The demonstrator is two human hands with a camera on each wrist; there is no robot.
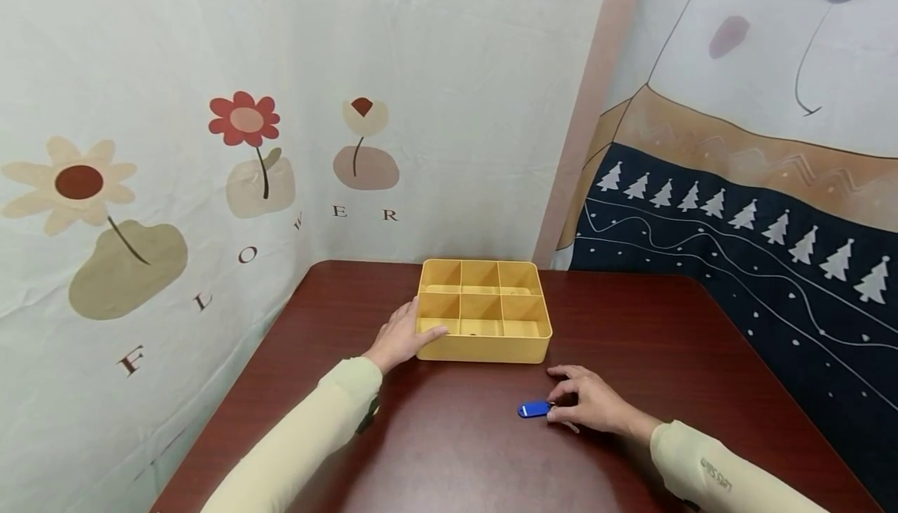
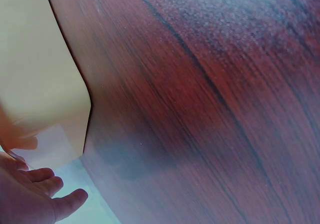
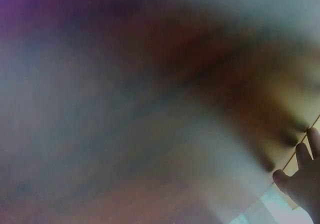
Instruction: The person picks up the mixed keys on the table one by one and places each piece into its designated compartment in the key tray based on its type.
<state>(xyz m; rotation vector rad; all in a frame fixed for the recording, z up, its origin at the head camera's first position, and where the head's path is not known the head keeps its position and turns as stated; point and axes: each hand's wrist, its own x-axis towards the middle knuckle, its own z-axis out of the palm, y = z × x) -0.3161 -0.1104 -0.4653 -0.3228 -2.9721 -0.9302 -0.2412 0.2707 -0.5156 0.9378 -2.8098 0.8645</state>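
A yellow box (image 1: 484, 348) with several compartments stands on the dark red table. My left hand (image 1: 403, 337) rests against its left front corner, thumb across the front edge and fingers along the left side. In the left wrist view the fingers of that hand (image 2: 32, 194) are spread beside the pale box wall (image 2: 45, 84). Right of the box's front, my right hand (image 1: 589, 400) pinches a blue key tag (image 1: 535, 409) at its ring end between thumb and forefinger. A metal key (image 1: 571, 426) shows below the thumb. The right wrist view is blurred; part of the hand (image 3: 300, 184) shows at its edge.
The wood-grained table (image 1: 449, 451) reaches back to a white cloth (image 1: 456, 107) printed with flowers and letters. A dark cloth (image 1: 807, 326) with white trees hangs along the right side. Small dark specks lie in the box's front middle compartment.
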